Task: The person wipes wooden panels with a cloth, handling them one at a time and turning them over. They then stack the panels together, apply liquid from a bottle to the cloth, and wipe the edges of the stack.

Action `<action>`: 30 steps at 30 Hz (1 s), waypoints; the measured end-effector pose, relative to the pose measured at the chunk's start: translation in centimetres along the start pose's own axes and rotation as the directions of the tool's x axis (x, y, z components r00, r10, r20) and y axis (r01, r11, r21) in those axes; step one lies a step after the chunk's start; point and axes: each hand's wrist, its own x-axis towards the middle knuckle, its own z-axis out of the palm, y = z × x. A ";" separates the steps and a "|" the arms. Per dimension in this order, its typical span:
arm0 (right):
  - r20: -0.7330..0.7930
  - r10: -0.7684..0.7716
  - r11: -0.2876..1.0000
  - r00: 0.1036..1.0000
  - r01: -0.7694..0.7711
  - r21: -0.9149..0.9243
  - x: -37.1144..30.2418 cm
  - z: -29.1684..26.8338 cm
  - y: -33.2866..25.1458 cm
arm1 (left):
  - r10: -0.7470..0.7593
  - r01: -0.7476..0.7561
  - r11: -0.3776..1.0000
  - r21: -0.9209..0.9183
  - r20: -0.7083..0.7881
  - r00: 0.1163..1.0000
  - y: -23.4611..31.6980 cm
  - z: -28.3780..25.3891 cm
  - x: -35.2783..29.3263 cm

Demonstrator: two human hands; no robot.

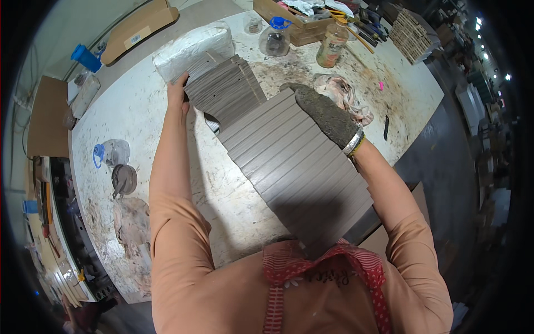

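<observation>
A fanned run of grey wood-grain panels [300,161] stretches diagonally over the table toward my chest, each overlapping the one before it. At its far left end the panels bunch into a thick stack [225,92] with small dark holes. My bare left hand [179,93] is closed on the outer left edge of that stack; its fingers are partly hidden. On the opposite side, my right hand [322,114], in a dirty dark glove, is closed along the right edge of the fanned panels. The thumb side is partly out of sight. The near end of the run reaches my red apron [322,261].
Beyond the stack lies a white wrapped bundle [194,49]. A blue-capped clear jug [275,40], a drink bottle [332,44] and a wooden tool box [306,30] stand at the back. A crumpled rag [339,92] is beside my glove. Leftward lie another clear jug [115,152] and a dark round object [124,179].
</observation>
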 end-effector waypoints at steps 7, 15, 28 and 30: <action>-0.040 0.056 0.953 0.998 -0.042 0.301 0.6 0.0 0.2 | 0.114 -0.079 0.975 -0.209 0.159 0.981 7.3 3.9 -12.1; -0.205 0.282 0.693 0.937 -0.051 0.719 6.2 0.5 2.1 | 0.041 -0.059 0.997 0.047 0.315 0.948 7.1 9.5 -20.1; -0.113 0.161 0.940 0.981 -0.117 0.322 8.8 1.3 3.0 | 0.284 -0.311 0.452 0.836 0.196 0.939 0.7 3.9 -2.8; -0.136 0.153 0.947 0.979 -0.106 0.303 9.0 1.5 3.3 | 0.176 -0.455 0.121 0.882 0.432 0.884 -0.1 5.1 -1.2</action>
